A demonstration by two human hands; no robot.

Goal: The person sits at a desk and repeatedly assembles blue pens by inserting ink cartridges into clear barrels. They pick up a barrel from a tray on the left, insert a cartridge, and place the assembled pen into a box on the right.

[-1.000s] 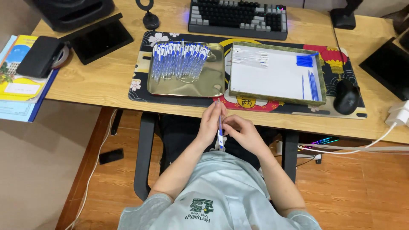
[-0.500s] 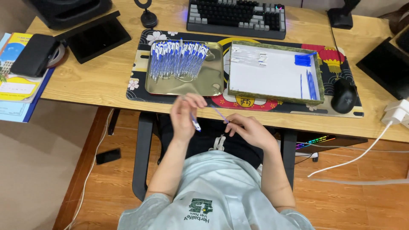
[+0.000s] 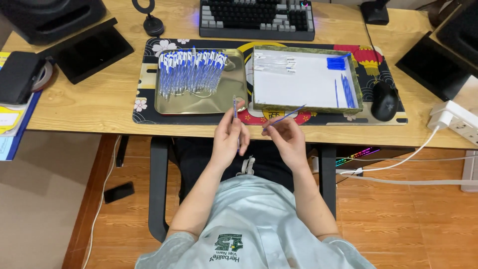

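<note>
Left hand (image 3: 228, 137) pinches a clear pen barrel (image 3: 235, 107) upright at the near desk edge; right hand (image 3: 288, 139) grips a thin blue refill (image 3: 284, 118), tilted toward the white tray (image 3: 298, 84). Hands slightly apart. Gold tray (image 3: 199, 99) of pens just beyond; open floor below.

a keyboard (image 3: 256, 19), black mouse (image 3: 384, 100), white power strip (image 3: 455, 122) and speaker (image 3: 50, 17) sit on the desk (image 3: 89, 107)

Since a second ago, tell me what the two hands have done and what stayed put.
The hands, joined over the lap on one pen, have parted. The left hand now holds the pen barrel upright; the right hand holds the thin blue refill, pointing toward the white tray. Both rose toward the desk edge. The gold tray with its pile of pens stayed unchanged.
</note>
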